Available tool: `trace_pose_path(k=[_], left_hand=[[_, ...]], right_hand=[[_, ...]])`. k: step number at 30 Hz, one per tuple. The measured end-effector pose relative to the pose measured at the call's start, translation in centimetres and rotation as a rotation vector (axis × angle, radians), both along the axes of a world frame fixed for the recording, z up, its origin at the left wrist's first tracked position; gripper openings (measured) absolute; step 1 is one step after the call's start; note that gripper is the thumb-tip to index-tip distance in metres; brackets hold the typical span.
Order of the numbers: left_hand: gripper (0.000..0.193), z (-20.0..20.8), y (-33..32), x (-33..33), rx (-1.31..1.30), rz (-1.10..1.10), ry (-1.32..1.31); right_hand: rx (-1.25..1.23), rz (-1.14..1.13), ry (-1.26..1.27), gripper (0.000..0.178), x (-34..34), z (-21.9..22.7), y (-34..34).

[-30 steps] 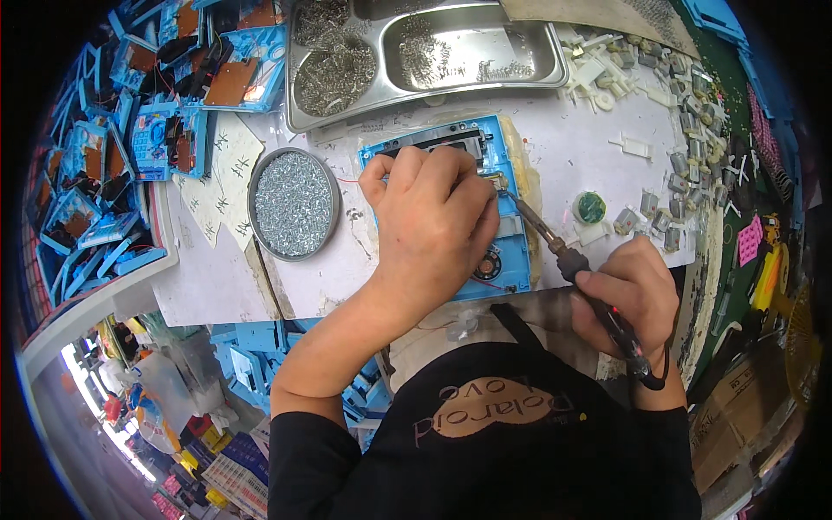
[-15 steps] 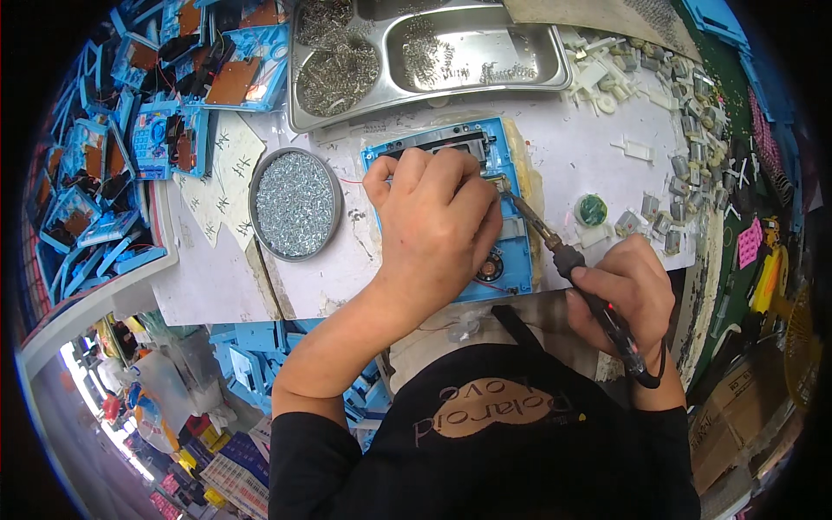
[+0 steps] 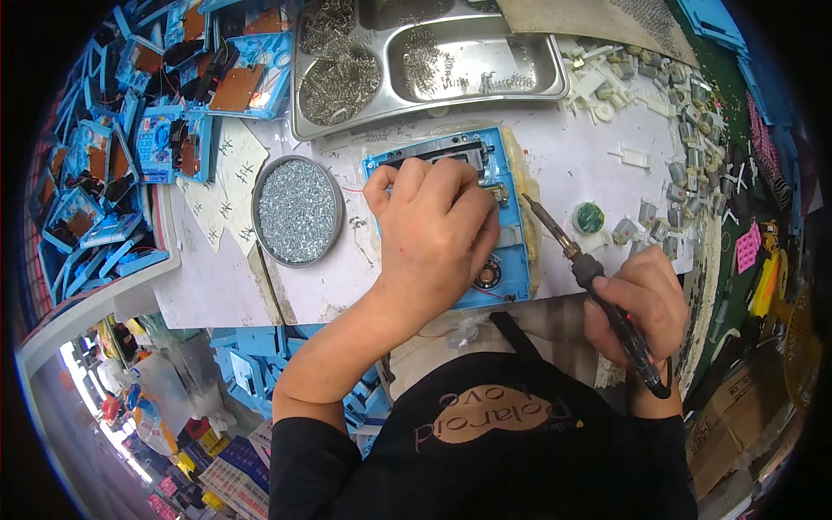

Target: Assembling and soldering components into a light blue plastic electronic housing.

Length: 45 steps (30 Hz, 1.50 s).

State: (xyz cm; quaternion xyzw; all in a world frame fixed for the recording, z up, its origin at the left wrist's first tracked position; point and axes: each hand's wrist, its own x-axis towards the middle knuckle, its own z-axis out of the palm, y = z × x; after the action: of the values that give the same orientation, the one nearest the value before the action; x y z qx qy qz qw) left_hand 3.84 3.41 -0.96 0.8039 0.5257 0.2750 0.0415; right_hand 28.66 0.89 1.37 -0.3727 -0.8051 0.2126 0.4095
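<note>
My right hand (image 3: 643, 303) is wrapped around the dark handle of a soldering iron (image 3: 559, 236), whose tip points up and left, just right of the blue plastic housing (image 3: 515, 269) and apart from it. My left hand (image 3: 435, 224) lies over that housing with its fingers curled and pressed together; whatever they grip is hidden beneath them. A thin red wire (image 3: 351, 189) sticks out to the left of this hand. Inside the housing, a small metal part (image 3: 496, 192) shows by my left fingers, and a round speaker (image 3: 488, 276) sits near the lower edge.
A round dish of small metal pieces (image 3: 299, 212) stands left of the housing. Behind is a steel tray (image 3: 555, 87) with springs. Green-topped solder paste-like tub (image 3: 589, 217), small motors (image 3: 648, 213) and white plastic parts (image 3: 602, 91) lie right. Blue housings (image 3: 156, 143) pile up left.
The soldering iron's tip has drawn away from the metal part in the housing, as my right hand shifted slightly right and down. My left hand keeps nearly the same place and shape.
</note>
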Motion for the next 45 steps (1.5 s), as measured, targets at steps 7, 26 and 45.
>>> trace_pose_path(k=[7, 26, 45], left_hand=[[0.014, -0.1, 0.1, 0.1, 0.017, -0.009, -0.034], [0.038, 1.9, -0.9, -9.3, -0.212, 0.401, -0.238], [0.029, -1.2, -0.5, -5.0, -0.116, -0.127, -0.395]], right_hand=[[-0.012, -0.007, -0.017, 0.037, 0.4, 0.2, 0.0], [0.009, -0.05, 0.006, 0.035, 0.7, -0.4, 0.4], [0.016, -0.023, 0.082, 0.034, -0.9, 0.6, 0.8]])
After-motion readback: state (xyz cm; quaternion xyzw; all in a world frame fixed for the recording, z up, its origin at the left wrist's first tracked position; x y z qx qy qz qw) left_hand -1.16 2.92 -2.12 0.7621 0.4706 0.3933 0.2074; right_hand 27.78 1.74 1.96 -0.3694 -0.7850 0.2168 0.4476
